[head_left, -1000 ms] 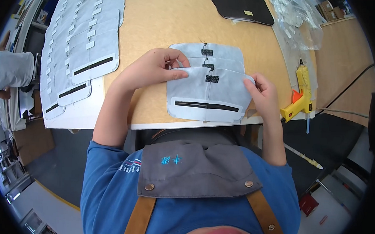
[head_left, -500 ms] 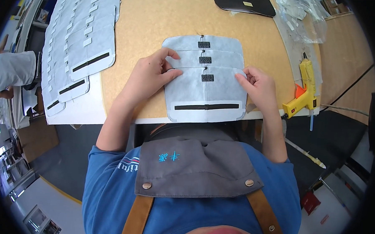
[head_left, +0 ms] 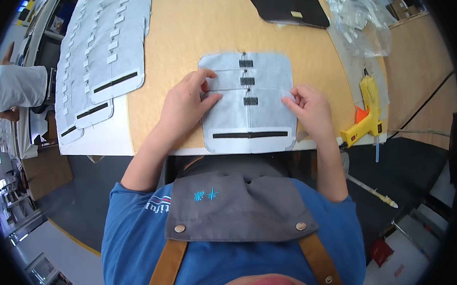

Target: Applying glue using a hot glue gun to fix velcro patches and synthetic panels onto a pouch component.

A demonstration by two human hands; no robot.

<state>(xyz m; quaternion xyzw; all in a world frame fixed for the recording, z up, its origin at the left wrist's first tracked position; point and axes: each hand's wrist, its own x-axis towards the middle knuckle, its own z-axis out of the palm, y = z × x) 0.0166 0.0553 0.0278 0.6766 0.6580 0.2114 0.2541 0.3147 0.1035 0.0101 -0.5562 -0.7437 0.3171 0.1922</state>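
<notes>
A pale grey fabric panel (head_left: 227,112) with rounded corners lies before me at the table's front edge. Two seams or overlapping edges cross its upper part. Down its middle run three small black textured patches (head_left: 247,81), and near the bottom is a black strip (head_left: 254,135) in a white border. My left hand (head_left: 187,100) is at the panel's left edge, thumb and forefinger bent onto it around the lower cross edge. At the right edge, my right hand (head_left: 310,108) pinches the panel's side between thumb and curled fingers.
Stacked similar grey panels (head_left: 114,69) with white tabs cover the table's left side. A yellow glue gun (head_left: 370,110) lies at the right edge, nozzle pointing away. Further back are a black flat piece (head_left: 288,7) and a clear plastic bag (head_left: 364,21). Another person (head_left: 22,85) is far left.
The view has shifted slightly, so the table and panel sit a little lower in the picture. Both hands stay at the panel's sides, with only small finger shifts.
</notes>
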